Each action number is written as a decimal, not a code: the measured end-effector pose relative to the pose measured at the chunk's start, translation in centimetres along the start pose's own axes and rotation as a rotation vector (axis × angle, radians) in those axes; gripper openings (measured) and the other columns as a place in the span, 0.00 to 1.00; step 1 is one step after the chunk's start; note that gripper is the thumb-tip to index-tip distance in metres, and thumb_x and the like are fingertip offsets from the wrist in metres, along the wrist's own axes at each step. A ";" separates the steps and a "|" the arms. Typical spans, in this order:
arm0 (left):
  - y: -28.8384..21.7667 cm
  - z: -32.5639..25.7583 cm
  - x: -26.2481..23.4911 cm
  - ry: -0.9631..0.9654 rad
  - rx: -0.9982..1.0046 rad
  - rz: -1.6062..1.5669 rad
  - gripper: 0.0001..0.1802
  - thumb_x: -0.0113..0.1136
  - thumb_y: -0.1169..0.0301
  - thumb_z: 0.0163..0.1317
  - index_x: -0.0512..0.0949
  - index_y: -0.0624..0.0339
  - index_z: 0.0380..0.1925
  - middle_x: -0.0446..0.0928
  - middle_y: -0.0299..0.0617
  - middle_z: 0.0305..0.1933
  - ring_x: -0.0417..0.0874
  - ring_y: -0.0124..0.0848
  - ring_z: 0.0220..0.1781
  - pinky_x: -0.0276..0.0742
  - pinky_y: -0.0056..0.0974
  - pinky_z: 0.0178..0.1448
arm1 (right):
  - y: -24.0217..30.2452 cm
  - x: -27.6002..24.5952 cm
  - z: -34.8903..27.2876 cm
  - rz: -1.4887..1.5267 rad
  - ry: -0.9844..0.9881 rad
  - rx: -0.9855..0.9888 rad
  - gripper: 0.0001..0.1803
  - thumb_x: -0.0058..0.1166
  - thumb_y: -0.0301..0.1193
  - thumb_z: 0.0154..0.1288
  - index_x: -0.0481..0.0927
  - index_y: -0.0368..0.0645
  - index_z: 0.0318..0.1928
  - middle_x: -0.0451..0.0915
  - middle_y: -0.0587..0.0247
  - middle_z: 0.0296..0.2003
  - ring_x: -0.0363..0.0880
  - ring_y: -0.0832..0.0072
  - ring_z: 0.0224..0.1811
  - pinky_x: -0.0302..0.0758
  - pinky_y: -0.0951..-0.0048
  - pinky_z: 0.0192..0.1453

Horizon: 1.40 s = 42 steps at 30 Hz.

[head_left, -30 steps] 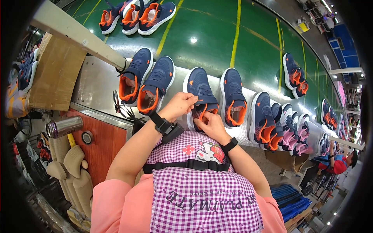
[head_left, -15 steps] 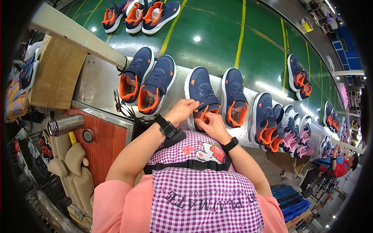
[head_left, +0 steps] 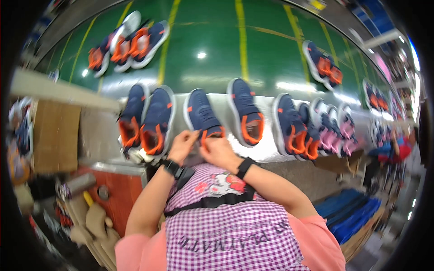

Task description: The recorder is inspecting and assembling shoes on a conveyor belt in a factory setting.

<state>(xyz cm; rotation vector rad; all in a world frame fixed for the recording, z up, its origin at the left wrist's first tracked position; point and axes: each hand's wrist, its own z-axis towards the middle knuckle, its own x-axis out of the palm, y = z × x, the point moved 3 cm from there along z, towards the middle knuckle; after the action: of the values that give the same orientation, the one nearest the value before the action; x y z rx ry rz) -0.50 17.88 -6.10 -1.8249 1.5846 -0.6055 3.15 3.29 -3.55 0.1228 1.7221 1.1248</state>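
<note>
A navy sneaker with an orange lining [head_left: 202,115] lies sole-down on the steel conveyor [head_left: 266,149] straight in front of me. My left hand [head_left: 182,145] pinches its heel opening from the left. My right hand [head_left: 219,151] grips the same opening from the right. Each wrist carries a black band. Its partner shoe [head_left: 246,113] lies just to the right, untouched.
A navy-and-orange pair [head_left: 144,119] lies at the left, more navy and pink shoes [head_left: 316,128] at the right. Other pairs [head_left: 126,43] sit on the green belt behind. A cardboard sheet [head_left: 55,135] and beige insoles [head_left: 92,223] are at my left; another person [head_left: 395,147] works far right.
The view has tilted and blurred as my head moved. Both hands stay on the heel of the same navy sneaker, which has shifted slightly toward me.
</note>
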 end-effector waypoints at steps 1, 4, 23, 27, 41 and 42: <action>-0.6 -0.4 0.7 -0.035 -0.031 -0.143 0.19 0.54 0.52 0.66 0.74 0.57 0.31 0.66 0.28 0.22 0.64 0.17 0.23 0.60 0.26 0.27 | -0.4 0.3 0.0 -0.054 0.009 0.036 0.13 0.53 0.35 0.54 0.77 0.37 0.24 0.78 0.50 0.20 0.79 0.55 0.22 0.76 0.57 0.30; -0.4 0.4 0.9 0.048 -0.065 -0.245 0.19 0.47 0.50 0.69 0.72 0.53 0.29 0.64 0.28 0.21 0.63 0.19 0.21 0.60 0.26 0.25 | -1.0 1.5 0.3 -0.082 0.019 0.058 0.10 0.53 0.33 0.52 0.78 0.38 0.24 0.78 0.49 0.20 0.79 0.55 0.21 0.76 0.58 0.28; -3.6 2.8 6.0 0.224 -0.038 -0.025 0.26 0.43 0.52 0.71 0.62 0.59 0.59 0.72 0.41 0.54 0.75 0.32 0.51 0.72 0.43 0.54 | -2.7 -10.0 -4.9 -0.402 -0.022 -0.019 0.37 0.70 0.39 0.39 0.73 0.58 0.56 0.70 0.48 0.42 0.70 0.54 0.46 0.70 0.59 0.49; -4.6 3.9 5.1 0.188 0.012 -0.023 0.26 0.46 0.53 0.70 0.64 0.60 0.59 0.74 0.41 0.51 0.75 0.31 0.49 0.72 0.40 0.54 | -4.7 -9.1 -2.4 -0.311 -0.026 0.004 0.24 0.69 0.47 0.35 0.81 0.47 0.33 0.72 0.52 0.34 0.71 0.55 0.43 0.70 0.60 0.46; -20.2 8.9 -10.1 -0.484 0.551 0.599 0.14 0.62 0.71 0.57 0.78 0.63 0.43 0.79 0.45 0.38 0.79 0.35 0.39 0.75 0.36 0.45 | -26.1 -28.1 11.9 -0.537 -0.114 0.189 0.27 0.71 0.43 0.40 0.79 0.49 0.44 0.74 0.56 0.41 0.72 0.57 0.48 0.70 0.58 0.50; -21.0 10.4 -12.4 -0.543 0.705 0.796 0.17 0.64 0.70 0.55 0.77 0.62 0.45 0.77 0.48 0.41 0.78 0.42 0.45 0.74 0.41 0.49 | -28.5 -27.6 11.4 -0.555 -0.112 0.220 0.29 0.72 0.41 0.39 0.78 0.50 0.46 0.73 0.54 0.44 0.70 0.56 0.50 0.69 0.56 0.51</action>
<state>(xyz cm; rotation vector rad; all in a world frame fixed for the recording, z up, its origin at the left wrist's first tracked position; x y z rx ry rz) 19.27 33.24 2.66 -0.6620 1.3193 -0.2051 36.57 -20.79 -5.51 -0.1488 1.6343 0.5118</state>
